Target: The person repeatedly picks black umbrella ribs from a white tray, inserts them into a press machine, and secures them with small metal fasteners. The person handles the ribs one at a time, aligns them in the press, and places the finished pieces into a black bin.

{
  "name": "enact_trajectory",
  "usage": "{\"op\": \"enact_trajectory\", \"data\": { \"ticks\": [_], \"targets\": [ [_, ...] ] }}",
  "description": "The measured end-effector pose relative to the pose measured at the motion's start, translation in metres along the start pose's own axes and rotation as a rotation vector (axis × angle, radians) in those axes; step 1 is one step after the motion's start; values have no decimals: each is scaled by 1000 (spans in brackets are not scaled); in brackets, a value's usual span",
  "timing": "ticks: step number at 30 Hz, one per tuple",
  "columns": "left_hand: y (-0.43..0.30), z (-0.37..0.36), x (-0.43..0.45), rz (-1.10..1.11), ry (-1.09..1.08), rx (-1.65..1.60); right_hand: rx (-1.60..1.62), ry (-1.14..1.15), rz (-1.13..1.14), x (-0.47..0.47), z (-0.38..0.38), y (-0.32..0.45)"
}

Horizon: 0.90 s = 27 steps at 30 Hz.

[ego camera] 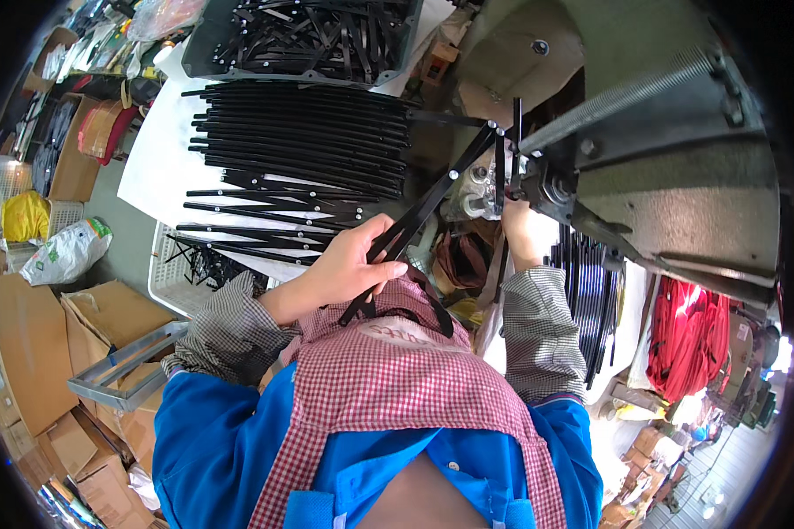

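Observation:
My left hand (pixel 354 261) is closed around a folding linkage of black bars (pixel 430 188), joined by shiny rivets. The linkage slants up and right to the head of a metal riveting machine (pixel 556 188). Beside that head, my right hand (pixel 521 228) grips an upright black bar (pixel 517 125), its fingertips partly hidden by the machine. Left of the linkage, a row of black tubes (pixel 298 135) lies on a white-covered table (pixel 152 165). Several riveted black linkages (pixel 258 225) lie just below the row, close to my left hand.
A dark plastic crate (pixel 298 78) of loose black strips stands at the table's far end. The machine's long coil spring (pixel 622 96) juts in from the right. More black tubes (pixel 585 297) lie right of my right arm. A white basket (pixel 172 284) and cardboard boxes (pixel 30 337) stand left.

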State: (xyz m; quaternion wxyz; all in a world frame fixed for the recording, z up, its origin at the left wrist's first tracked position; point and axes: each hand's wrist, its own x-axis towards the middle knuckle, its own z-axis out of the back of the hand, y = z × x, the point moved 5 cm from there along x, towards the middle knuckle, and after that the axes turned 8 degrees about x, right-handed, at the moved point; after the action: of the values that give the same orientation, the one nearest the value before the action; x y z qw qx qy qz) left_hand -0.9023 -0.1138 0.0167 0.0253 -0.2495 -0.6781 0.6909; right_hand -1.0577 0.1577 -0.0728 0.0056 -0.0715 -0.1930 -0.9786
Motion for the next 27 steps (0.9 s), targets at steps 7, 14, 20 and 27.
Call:
{"op": "enact_trajectory", "data": {
  "ticks": [7, 14, 20, 27],
  "targets": [
    [0, -4, 10, 10, -130, 209, 137, 78, -78, -7, 45, 45],
    [11, 0, 7, 18, -145, 139, 505, 54, -61, 21, -84, -57],
    [7, -9, 1, -8, -62, -6, 357, -111, 139, 20, -74, -43],
    [5, -8, 14, -88, -178, 122, 279, -238, 275, 18, -73, -53]
  ]
}}
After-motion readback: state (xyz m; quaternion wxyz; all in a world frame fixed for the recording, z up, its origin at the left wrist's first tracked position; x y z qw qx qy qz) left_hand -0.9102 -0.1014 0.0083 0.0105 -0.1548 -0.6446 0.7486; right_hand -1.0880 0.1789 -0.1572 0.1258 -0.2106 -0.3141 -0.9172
